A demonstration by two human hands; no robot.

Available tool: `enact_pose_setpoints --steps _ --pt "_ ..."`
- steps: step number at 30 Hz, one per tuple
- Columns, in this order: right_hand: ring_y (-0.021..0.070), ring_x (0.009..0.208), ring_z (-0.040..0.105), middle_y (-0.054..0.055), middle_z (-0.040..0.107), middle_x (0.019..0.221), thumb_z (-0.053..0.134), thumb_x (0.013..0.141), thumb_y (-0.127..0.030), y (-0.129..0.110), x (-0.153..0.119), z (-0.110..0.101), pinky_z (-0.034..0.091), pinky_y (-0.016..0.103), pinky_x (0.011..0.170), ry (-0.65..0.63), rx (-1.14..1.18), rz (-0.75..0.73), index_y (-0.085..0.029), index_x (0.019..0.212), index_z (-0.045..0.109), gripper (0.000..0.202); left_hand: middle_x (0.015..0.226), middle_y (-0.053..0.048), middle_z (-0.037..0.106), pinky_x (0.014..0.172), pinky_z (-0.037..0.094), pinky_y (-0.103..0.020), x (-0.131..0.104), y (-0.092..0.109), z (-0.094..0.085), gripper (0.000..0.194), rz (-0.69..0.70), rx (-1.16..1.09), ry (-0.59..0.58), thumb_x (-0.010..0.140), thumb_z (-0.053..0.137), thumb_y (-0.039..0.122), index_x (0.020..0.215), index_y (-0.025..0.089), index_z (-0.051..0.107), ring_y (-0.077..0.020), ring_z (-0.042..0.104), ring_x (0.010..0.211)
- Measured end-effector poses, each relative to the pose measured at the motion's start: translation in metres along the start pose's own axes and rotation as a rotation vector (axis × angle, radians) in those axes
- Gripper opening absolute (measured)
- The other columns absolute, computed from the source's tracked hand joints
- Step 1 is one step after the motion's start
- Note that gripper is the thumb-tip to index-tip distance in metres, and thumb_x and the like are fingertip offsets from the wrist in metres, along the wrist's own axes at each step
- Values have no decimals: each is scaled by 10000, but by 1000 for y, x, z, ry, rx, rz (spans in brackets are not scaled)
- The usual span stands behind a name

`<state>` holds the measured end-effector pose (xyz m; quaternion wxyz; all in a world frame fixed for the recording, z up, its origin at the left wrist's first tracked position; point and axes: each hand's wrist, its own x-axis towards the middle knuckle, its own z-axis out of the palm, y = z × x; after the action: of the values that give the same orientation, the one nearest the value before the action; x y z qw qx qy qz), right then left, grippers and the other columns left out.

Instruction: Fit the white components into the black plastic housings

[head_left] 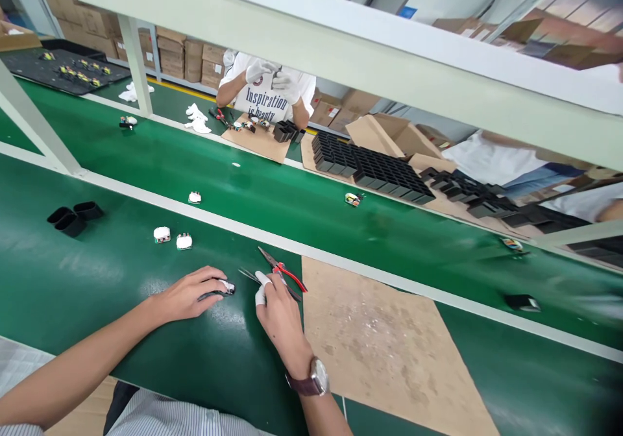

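Note:
My left hand rests on the green table with its fingers closed round a small black housing that has a whitish part at its open end. My right hand wears white finger covers and grips a pair of thin metal tweezers, whose tips point towards the housing. Just beyond the right hand lie red-handled pliers, jaws pointing away to the left. Two small circuit boards with white tops, a left one and a right one, sit past my left hand.
Several black housings stand at the left. A stained cardboard sheet lies to my right. Beyond a white rail, a green belt carries scattered boards. Across it, a gloved person works near rows of black housings.

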<state>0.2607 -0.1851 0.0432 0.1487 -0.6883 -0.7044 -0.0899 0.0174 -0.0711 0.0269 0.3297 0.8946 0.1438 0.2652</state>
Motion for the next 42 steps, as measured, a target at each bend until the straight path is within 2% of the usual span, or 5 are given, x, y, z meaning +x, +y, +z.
enact_pose_setpoints --steps 11,17,28,35,42 --pt "252 1021 631 125 668 1159 541 1030 -165 -4 11 23 563 406 917 66 180 -93 -137 1309 638 296 1204 -106 708 873 619 -352 9 8 1 144 66 69 51 1046 590 176 1079 234 718 -207 714 1025" --pt "253 1009 632 119 663 1154 548 889 0 5 2 35 573 400 916 99 161 -95 -141 1196 657 355 1191 -103 705 867 614 -326 22 3 -1 121 60 121 24 1043 597 193 1077 227 707 -192 716 1012" --pt "217 865 656 70 631 1035 573 726 82 6 0 40 579 318 758 139 84 7 -191 931 613 344 935 -114 690 808 626 -431 129 -126 -134 196 -342 562 455 954 605 338 896 167 682 -268 706 835" --pt "239 871 671 92 644 1024 593 998 -144 6 7 50 584 354 773 134 125 72 -141 1172 645 182 1266 -156 665 1127 465 -558 145 -129 -84 282 -223 620 285 951 649 332 1198 198 674 -360 580 1278" --pt "203 859 677 75 666 1002 569 967 -45 8 13 48 552 288 751 31 146 148 -183 966 667 170 1256 -156 680 1045 542 -527 179 -109 -36 379 -141 517 19 953 584 192 1328 177 637 -326 654 1171"
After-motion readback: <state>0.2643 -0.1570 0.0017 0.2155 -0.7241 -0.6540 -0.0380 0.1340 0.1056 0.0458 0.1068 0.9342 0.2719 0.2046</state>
